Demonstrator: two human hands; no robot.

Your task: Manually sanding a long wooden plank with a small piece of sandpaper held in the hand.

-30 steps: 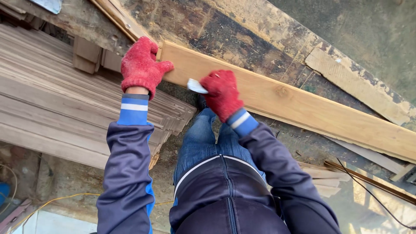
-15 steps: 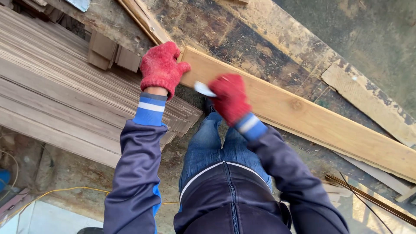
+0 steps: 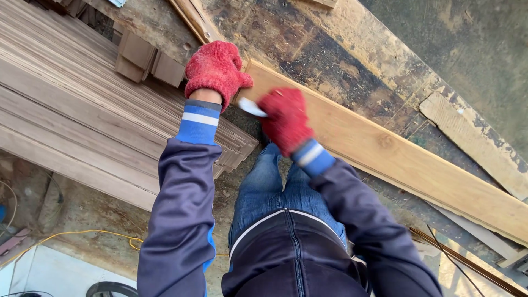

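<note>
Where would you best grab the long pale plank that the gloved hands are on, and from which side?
Probably at the near end of the long pale plank, where the left hand already rests. It lies flat and slanting, so fingers likely wrap best over a long edge, from the person's side.

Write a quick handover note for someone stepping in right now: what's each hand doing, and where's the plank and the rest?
Left hand: red glove, gripping the near end of the plank.
Right hand: red glove, holding a small white marker at the plank's edge, beside the left hand.
Plank lies slantwise on the dirty board; stack of thin boards to the left.
No mark on the plank is visible yet.
</note>
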